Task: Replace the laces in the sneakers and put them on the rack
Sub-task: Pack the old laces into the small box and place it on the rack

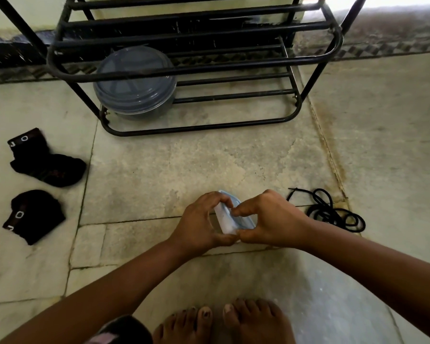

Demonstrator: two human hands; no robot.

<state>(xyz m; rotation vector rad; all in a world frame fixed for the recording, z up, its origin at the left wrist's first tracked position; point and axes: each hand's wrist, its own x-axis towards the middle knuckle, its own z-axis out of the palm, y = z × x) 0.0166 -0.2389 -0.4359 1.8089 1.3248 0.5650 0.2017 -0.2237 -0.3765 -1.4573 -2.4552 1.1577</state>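
Both hands hold a small translucent plastic box with a light blue lid (226, 218) over the stone floor. My left hand (201, 222) grips its left side, fingers curled over the top and thumb underneath. My right hand (268, 219) pinches the lid edge on the right side. A loose black lace (333, 212) lies coiled on the floor just right of my right hand. The black metal shoe rack (196, 70) stands at the far side. No sneaker is visible.
A round grey lidded container (134, 83) sits on the rack's lowest shelf at the left. Two black socks (47, 162) (34, 216) lie on the floor at the left. My bare feet (224, 321) are at the bottom edge.
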